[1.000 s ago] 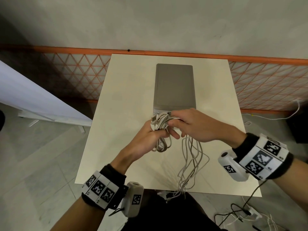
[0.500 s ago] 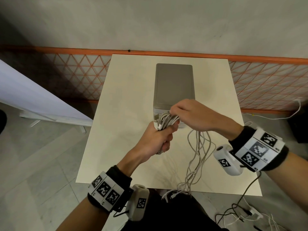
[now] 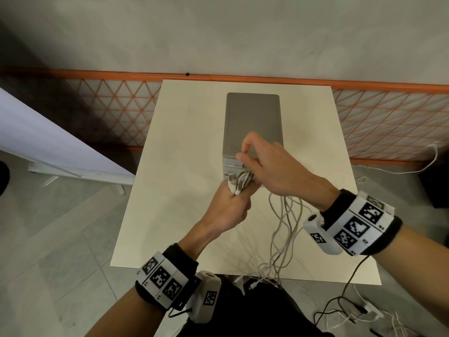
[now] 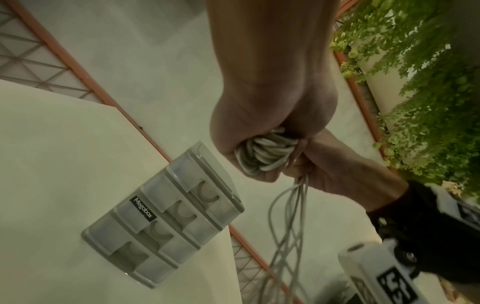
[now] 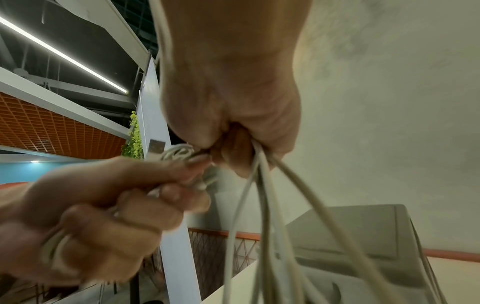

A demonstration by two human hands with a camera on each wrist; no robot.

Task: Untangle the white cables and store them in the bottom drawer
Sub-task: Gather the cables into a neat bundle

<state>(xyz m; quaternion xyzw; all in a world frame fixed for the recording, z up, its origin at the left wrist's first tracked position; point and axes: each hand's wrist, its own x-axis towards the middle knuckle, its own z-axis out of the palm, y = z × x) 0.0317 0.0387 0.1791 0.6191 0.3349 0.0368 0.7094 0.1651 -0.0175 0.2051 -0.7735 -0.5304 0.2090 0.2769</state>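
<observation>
A bundle of white cables (image 3: 239, 182) is held above the cream table (image 3: 184, 147), just in front of the grey drawer unit (image 3: 252, 122). My left hand (image 3: 230, 206) grips the coiled part in a fist; the coil (image 4: 265, 156) shows at the bottom of that fist in the left wrist view. My right hand (image 3: 269, 164) pinches the strands right beside it, and the loose strands (image 3: 284, 229) hang down from it to the table's front edge. In the right wrist view a USB plug (image 5: 156, 148) sticks out above my left hand (image 5: 103, 216). The drawer unit (image 4: 166, 214) has its drawers shut.
An orange lattice fence (image 3: 104, 110) runs behind the table under a grey wall. A white board (image 3: 46, 147) leans at the left. Other cables (image 3: 349, 314) lie on the floor at the lower right. Green plants (image 4: 428, 82) show in the left wrist view.
Both hands have risen and moved toward the drawer unit with the bundle. My right hand has lifted higher, drawing the hanging strands up and to the right.
</observation>
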